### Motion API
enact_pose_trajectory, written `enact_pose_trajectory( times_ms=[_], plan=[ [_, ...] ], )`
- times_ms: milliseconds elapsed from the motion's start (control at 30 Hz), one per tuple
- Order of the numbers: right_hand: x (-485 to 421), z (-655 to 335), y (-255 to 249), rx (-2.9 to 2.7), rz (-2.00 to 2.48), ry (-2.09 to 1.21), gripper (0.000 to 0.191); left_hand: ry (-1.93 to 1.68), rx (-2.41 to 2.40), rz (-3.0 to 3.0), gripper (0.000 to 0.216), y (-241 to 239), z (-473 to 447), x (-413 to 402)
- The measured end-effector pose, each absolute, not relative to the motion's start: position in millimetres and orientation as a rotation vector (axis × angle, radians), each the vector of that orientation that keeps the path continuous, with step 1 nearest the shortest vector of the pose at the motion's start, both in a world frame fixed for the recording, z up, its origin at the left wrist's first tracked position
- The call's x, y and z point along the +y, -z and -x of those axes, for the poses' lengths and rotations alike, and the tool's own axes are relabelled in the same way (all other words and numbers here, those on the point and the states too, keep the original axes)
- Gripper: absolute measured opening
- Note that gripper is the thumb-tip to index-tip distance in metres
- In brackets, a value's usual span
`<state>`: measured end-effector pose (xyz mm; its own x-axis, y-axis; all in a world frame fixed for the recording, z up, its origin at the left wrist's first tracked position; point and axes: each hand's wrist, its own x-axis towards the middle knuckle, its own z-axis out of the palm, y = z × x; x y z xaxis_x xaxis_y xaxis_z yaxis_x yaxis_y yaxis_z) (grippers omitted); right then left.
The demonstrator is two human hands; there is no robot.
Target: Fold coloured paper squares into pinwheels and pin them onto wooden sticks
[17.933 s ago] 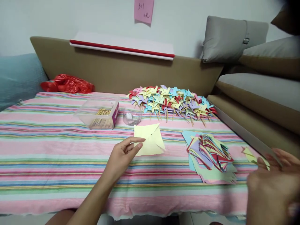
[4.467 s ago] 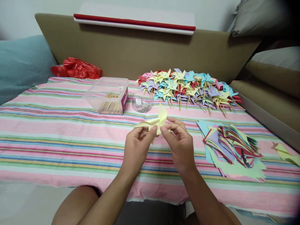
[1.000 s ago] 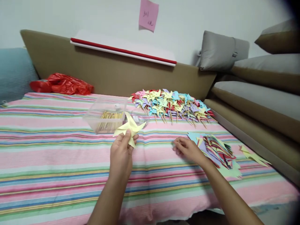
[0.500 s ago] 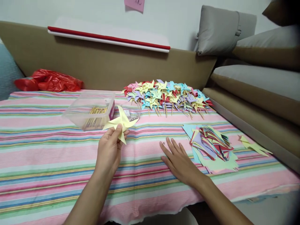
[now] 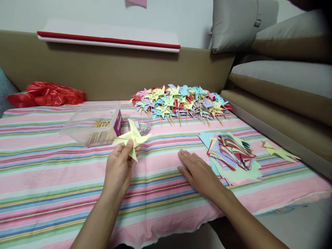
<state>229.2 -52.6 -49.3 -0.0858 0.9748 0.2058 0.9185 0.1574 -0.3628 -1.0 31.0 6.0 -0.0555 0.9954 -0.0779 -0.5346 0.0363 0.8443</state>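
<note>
My left hand (image 5: 119, 168) pinches a folded yellow paper pinwheel (image 5: 131, 137) and holds it a little above the striped cloth (image 5: 52, 180). My right hand (image 5: 198, 171) lies flat on the cloth with fingers stretched out, holding nothing, just left of a stack of cut coloured paper squares (image 5: 232, 155). Behind the pinwheel stand a clear plastic box of wooden sticks (image 5: 92, 127) and a small clear cup of metal pins (image 5: 141, 126), partly hidden by the pinwheel.
A heap of finished coloured pinwheels on sticks (image 5: 178, 103) lies at the back. A red plastic bag (image 5: 46, 97) sits at the far left. A loose yellow paper piece (image 5: 278, 152) lies at the right, beside the sofa cushions (image 5: 280, 79).
My right hand has gone from a loose curl to lying flat on the cloth and has slid slightly. My left hand keeps holding the yellow pinwheel. The view has shifted to the right.
</note>
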Motion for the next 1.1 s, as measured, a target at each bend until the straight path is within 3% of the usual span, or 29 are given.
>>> enact_pose_trajectory(
  times_ms=[200,367,467,633,767,900,1100],
  plan=[
    [-45.9,-247.7,34.8,-1.502,1.704,-0.424,0.02,-1.424,0.91,-0.815,0.031,-2.4,-1.3,27.5],
    [-44.3,-233.0,21.0,-1.113,1.368,-0.882,0.027,-1.401,1.018,-1.18,0.022,0.9,-6.8,17.6],
    [-47.3,-213.3,10.1,-1.013,1.251,-0.982,0.028,-1.425,1.1,-1.36,0.016,2.0,-9.9,10.7],
    [-50.3,-187.8,-0.5,-1.15,1.185,-0.881,0.017,-1.397,1.207,-1.652,0.01,6.4,-15.1,1.3],
    [-48.6,-178.8,-2.7,-1.411,1.208,-0.582,0.003,-1.284,1.1,-1.563,0.017,8.8,-22.0,-4.5],
    [-47.4,-177.9,-3.2,-1.604,1.238,-0.281,0.009,-1.223,0.976,-1.326,0.024,6.3,-28.5,-9.9],
    [-47.3,-181.3,0.5,-1.552,1.275,-0.216,0.01,-1.223,0.918,-1.299,0.02,3.3,-31.1,-15.4]
  ],
)
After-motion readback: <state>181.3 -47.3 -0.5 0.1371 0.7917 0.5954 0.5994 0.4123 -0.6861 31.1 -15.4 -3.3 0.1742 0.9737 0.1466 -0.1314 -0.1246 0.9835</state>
